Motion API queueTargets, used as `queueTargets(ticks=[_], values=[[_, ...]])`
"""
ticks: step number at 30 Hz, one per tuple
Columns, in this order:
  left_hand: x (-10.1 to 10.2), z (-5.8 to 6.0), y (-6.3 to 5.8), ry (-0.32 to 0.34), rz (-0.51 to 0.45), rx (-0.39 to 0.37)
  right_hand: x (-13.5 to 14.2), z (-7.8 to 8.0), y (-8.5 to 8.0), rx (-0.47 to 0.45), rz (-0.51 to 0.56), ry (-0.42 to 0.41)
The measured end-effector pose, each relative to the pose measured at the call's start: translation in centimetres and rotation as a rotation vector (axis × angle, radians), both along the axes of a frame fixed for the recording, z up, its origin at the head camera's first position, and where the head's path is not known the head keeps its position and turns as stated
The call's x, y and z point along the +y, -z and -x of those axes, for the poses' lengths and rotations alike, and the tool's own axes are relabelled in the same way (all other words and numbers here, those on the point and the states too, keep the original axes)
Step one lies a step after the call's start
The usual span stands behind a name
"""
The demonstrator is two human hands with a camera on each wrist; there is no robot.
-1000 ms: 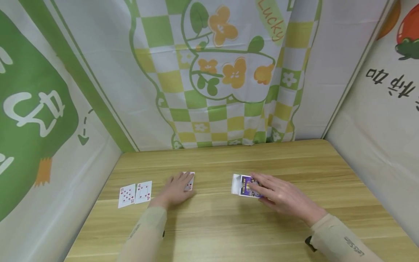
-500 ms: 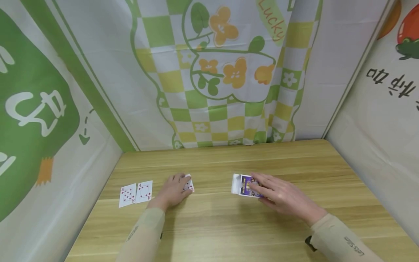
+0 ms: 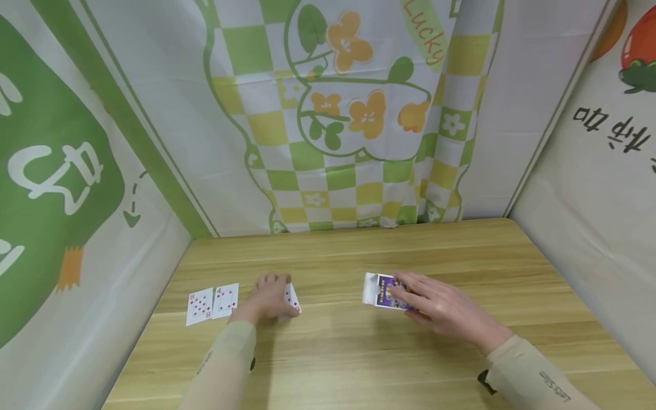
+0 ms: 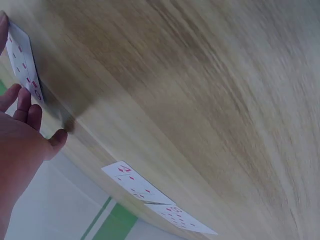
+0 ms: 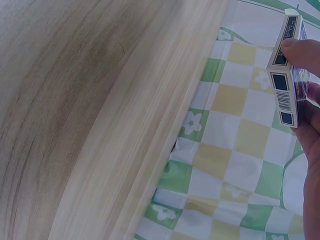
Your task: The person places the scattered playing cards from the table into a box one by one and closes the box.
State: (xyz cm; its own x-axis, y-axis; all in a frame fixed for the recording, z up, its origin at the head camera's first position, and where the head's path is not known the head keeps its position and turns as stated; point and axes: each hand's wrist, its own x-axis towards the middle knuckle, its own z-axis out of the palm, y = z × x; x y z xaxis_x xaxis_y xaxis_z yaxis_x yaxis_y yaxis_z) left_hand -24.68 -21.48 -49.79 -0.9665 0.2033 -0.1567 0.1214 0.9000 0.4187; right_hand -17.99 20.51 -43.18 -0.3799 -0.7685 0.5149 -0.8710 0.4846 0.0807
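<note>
My left hand (image 3: 267, 297) pinches a red diamond playing card (image 3: 291, 296) by its edges. In the left wrist view the card (image 4: 23, 62) stands between the thumb and the fingertips, tilted over its shadow; its number, a 6 or a 9, is hard to tell. Farther left, the four of diamonds (image 3: 225, 300) and the eight of diamonds (image 3: 199, 306) lie face up side by side. On the right, my right hand (image 3: 446, 307) grips a purple card box (image 3: 392, 291) whose white flap end (image 3: 369, 288) points left. Fingers partly hide the box (image 5: 283, 97).
The wooden table (image 3: 328, 353) bears everything. Behind it hangs a green and yellow checked curtain (image 3: 353, 182). Printed cloth walls stand at the left (image 3: 164, 256) and the right (image 3: 579, 228).
The fingers of my left hand have drawn in around the card, which has shifted slightly left and tilted up. My right hand and the card box have stayed in place.
</note>
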Motion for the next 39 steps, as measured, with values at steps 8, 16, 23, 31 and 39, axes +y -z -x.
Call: queueTargets(ticks=[8, 16, 23, 31, 39], values=[[0.8, -0.8, -1.8, -0.002, 0.015, 0.029, 0.1, 0.1, 0.2, 0.006, 0.008, -0.003], [1.0, -1.1, -2.0, -0.019, -0.033, 0.091, 0.2, 0.0, 0.2, -0.003, 0.000, 0.001], [0.2, -1.5, -2.7, -0.039, -0.110, 0.086, 0.2, 0.0, 0.4, 0.011, 0.008, 0.000], [-0.7, -2.0, -4.0, -0.020, -0.084, 0.146, 0.2, 0.0, 0.2, 0.013, 0.017, -0.001], [-1.2, -2.1, -4.9, -0.058, -0.084, 0.159, 0.1, 0.0, 0.1, 0.007, 0.005, 0.006]])
